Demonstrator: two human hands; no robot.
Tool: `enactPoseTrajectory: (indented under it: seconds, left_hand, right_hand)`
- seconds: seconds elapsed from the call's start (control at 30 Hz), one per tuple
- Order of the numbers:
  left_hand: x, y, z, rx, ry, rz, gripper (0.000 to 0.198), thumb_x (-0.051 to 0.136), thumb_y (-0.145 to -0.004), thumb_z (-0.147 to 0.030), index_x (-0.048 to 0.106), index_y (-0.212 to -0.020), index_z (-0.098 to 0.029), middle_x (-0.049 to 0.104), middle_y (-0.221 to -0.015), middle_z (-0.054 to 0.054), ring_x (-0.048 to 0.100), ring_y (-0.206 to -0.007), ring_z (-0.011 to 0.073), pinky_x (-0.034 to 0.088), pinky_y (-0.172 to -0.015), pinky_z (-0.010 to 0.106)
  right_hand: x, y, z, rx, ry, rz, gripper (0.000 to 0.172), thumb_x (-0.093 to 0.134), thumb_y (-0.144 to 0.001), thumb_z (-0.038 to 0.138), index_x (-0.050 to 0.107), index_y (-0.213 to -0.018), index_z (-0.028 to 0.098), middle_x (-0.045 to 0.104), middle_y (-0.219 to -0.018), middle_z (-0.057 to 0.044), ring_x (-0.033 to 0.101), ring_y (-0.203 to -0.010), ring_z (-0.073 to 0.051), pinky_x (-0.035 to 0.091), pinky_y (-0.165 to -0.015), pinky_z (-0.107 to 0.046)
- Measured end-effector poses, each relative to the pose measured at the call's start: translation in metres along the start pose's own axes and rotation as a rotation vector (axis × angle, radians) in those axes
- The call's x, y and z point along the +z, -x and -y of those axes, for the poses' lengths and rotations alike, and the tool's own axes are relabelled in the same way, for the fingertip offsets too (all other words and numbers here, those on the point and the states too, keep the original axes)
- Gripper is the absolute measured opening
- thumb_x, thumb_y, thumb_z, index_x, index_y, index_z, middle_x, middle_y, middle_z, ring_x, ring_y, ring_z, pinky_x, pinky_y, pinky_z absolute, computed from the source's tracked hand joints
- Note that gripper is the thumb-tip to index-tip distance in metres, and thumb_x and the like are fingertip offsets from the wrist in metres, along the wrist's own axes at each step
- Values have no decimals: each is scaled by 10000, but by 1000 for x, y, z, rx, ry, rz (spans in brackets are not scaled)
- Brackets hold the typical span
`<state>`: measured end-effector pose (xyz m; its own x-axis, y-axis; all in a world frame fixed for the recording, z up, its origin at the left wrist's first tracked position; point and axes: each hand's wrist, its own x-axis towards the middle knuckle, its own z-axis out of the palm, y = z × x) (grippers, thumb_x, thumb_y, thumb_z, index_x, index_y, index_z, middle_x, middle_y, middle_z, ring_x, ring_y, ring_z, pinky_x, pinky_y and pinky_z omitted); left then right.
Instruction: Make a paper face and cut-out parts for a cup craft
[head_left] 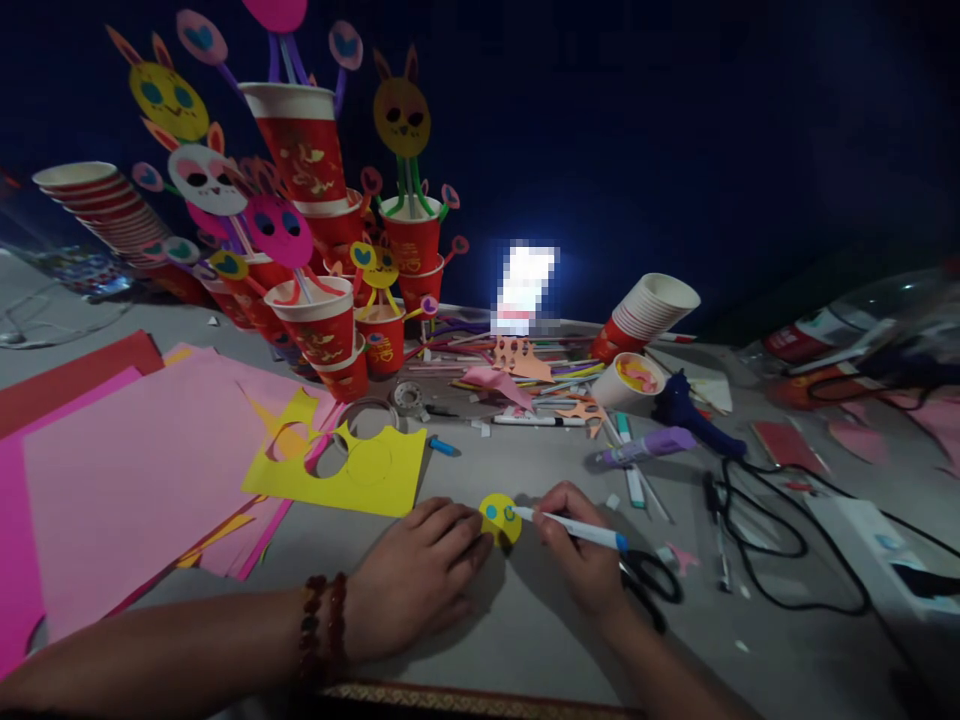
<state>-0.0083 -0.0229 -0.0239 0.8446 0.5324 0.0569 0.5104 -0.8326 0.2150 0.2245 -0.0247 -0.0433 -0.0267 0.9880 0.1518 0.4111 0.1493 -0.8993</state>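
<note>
The small yellow paper circle [499, 531] lies flat on the gray tabletop [540, 645], in the middle of the head view, right between the two hands. The left hand [420, 575] is laid low with its fingers bent a little and close together, not pinching anything. Their tips are at the left edge of the circle, and they seem to hold it down. The right hand [581, 555] pinches a white marker [574, 526] with its fingers, and the marker's tip is at the circle.

The circle is cut out. One blue eye is colored in. The other is just a blue ring with yellow inside, so I think the eyes are a bit more than half done. I can't see a mouth or ears on it. The yellow bunny face [169, 102] up by the cups has two full eyes, a mouth and ears, so those may be left to do here. The yellow sheet [401, 475] nearby has holes, and one round line on it is not cut.
</note>
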Motion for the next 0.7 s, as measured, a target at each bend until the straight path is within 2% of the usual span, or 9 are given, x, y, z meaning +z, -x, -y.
enactPoseTrajectory:
  seconds: [0.2, 0.5, 0.7]
  left_hand:
    - [2, 1, 1, 0, 12, 3, 606, 605, -892, -485, 445, -1377, -158, 529, -1361, 99, 453, -1252, 281, 324, -1073, 438]
    - [5, 1, 1, 7, 5, -23, 591, 606, -886, -499, 475, -1345, -149, 548, -1334, 108, 473, -1231, 278, 335, -1062, 434]
    - [3, 0, 1, 4, 8, 0, 590, 596, -895, -483, 461, -1364, -151, 541, -1353, 100, 462, -1243, 275, 321, -1080, 426]
  right_hand:
    - [-3, -1, -1, 10, -9, -5, 199, 524, -872, 278, 491, -683, 226, 449, -559, 58, 412, -501, -130, 333, -489, -246]
    - [-2, -2, 0, -19, 56, 29, 189, 523, -869, 265, 508, -685, 224, 502, -620, 34, 472, -559, -143, 370, -530, -252]
    - [-2, -3, 2, -7, 76, 55, 192, 526, -866, 278, 511, -683, 223, 502, -606, 36, 469, -549, -143, 367, -521, -249]
